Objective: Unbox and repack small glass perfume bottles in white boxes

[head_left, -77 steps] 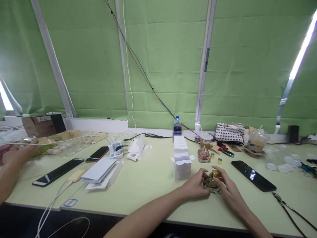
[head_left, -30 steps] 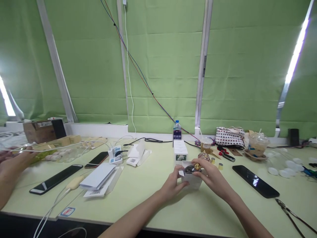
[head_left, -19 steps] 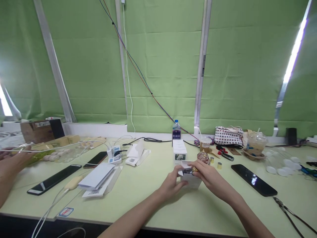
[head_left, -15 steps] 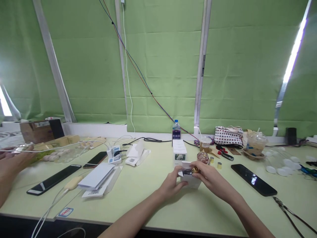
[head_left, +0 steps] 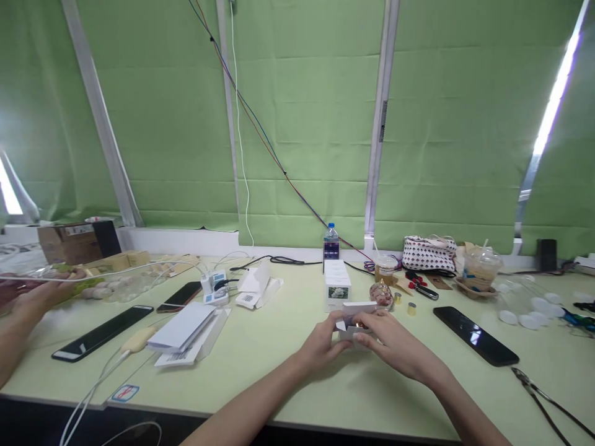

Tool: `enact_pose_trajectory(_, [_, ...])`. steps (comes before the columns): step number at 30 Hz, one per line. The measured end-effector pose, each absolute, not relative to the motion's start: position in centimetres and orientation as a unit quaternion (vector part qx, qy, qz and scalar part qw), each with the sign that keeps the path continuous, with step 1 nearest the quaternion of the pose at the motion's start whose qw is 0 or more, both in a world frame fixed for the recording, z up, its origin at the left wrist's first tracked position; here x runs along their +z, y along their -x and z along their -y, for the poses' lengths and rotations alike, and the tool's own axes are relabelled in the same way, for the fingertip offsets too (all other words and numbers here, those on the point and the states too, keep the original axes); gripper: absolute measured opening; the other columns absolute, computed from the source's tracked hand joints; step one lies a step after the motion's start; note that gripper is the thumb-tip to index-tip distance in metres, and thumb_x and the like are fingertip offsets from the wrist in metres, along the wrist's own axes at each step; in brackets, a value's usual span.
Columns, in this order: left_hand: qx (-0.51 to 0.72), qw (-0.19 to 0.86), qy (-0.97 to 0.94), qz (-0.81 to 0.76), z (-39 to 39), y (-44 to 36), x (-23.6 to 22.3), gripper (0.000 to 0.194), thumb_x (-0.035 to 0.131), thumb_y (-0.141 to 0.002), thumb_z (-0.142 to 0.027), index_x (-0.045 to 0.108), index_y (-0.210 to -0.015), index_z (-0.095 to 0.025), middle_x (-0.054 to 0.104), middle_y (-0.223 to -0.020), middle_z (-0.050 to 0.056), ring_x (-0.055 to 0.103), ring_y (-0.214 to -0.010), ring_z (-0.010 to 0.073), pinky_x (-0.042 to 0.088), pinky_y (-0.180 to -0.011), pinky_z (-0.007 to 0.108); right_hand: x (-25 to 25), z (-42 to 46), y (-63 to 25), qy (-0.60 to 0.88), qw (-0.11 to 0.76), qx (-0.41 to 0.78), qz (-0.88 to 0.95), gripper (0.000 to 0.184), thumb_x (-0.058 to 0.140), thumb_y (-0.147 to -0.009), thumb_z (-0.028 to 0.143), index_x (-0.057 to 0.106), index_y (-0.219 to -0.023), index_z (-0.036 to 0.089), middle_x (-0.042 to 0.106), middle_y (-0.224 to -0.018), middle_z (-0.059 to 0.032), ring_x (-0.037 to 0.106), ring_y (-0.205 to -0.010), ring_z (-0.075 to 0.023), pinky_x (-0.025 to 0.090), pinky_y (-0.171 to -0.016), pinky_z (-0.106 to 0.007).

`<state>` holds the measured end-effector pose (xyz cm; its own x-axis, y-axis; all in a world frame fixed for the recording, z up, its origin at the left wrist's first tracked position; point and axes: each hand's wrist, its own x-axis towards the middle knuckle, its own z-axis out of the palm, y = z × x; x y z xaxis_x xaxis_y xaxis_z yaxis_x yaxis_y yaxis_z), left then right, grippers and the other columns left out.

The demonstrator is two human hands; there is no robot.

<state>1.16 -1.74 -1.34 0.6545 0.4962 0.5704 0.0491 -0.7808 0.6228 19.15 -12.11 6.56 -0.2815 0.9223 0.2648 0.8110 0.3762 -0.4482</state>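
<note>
A small white carton [head_left: 357, 317] stands on the pale green table [head_left: 279, 347], its top flaps up. My left hand [head_left: 321, 341] grips its left side with curled fingers. My right hand [head_left: 390, 341] rests on the carton's right side and open top, fingers curled over the mouth, where a glint of a gold cap shows. A second round glass perfume bottle [head_left: 381, 295] sits just behind, with two gold caps [head_left: 405, 302] next to it. A closed white box with a flower picture [head_left: 338, 285] stands behind the carton.
A black phone [head_left: 475, 334] lies to the right, pliers [head_left: 539, 390] at the right edge. A water bottle [head_left: 331, 243], spotted pouch [head_left: 430, 253] and iced drink cup [head_left: 480, 267] line the back. Left are flat boxes [head_left: 186, 325], phones, cables, and another person's hand [head_left: 37, 297].
My right hand has lowered the gold-capped bottle down into the white carton, so the bottle is now almost hidden. My left hand keeps its hold on the carton.
</note>
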Motion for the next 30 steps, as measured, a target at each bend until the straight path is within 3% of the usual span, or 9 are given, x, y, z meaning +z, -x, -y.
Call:
enact_pose_trajectory(14, [0.378, 0.289, -0.863, -0.17, 1.51, -1.24, -1.77, 0.048, 0.064, -0.079, -0.025, 0.043, -0.122, -0.023, 0.064, -0.11, 0.006, 0.062, -0.099, 0.0208, 0.048, -0.089, 0.035, 5.98, 11.49, -18.93, 0.53, 0.242, 0.088, 0.808, 0.028, 0.036, -0.097, 0.032, 0.062, -0.099, 0.024, 0.066, -0.103, -0.0024, 0.055, -0.096, -0.0212, 0.037, -0.089, -0.037])
enact_pose_trajectory(26, [0.38, 0.272, -0.87, -0.159, 1.41, -1.26, -1.73, 0.041, 0.064, -0.08, -0.024, 0.047, -0.118, -0.023, 0.064, -0.111, 0.006, 0.061, -0.101, 0.0204, 0.047, -0.089, 0.034, 6.35, 11.53, -18.81, 0.526, 0.25, 0.093, 0.807, 0.038, 0.029, -0.098, 0.032, 0.064, -0.089, 0.022, 0.068, -0.092, -0.0034, 0.057, -0.085, -0.0203, 0.038, -0.084, -0.037])
enact_pose_trajectory(30, [0.4, 0.278, -0.865, -0.119, 1.48, -1.46, -1.46, 0.038, 0.063, -0.082, -0.026, 0.052, -0.118, -0.022, 0.064, -0.113, 0.008, 0.06, -0.104, 0.0208, 0.046, -0.092, 0.033, 6.22, 11.67, -18.94, 0.541, 0.248, 0.102, 0.797, 0.029, 0.037, -0.095, 0.037, 0.063, -0.097, 0.024, 0.067, -0.099, -0.0039, 0.055, -0.095, -0.0235, 0.039, -0.084, -0.037])
